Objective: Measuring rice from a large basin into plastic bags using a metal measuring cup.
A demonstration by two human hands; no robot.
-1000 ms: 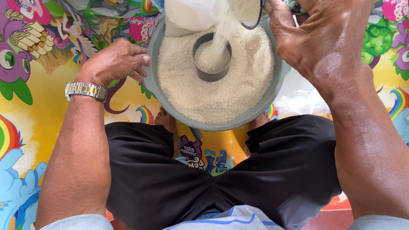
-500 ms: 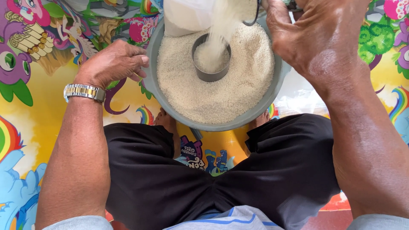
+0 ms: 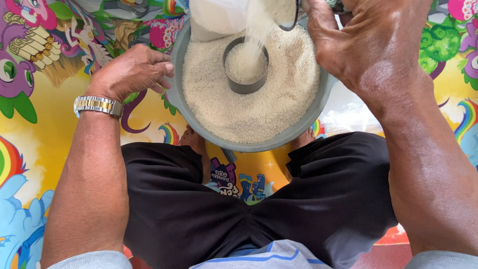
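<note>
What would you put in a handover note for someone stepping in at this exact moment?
Left hand: gripping the rim of the grey basin, steadying it.
Right hand: raised over the basin's far side, tipping a container so rice streams down.
Things: the basin sits on a colourful cartoon mat in front of the crossed legs, holding a bed of rice; a small metal cup stands in the middle of it.
Done: cup looks nearly full.
Left: the pour is not yet finished.
</note>
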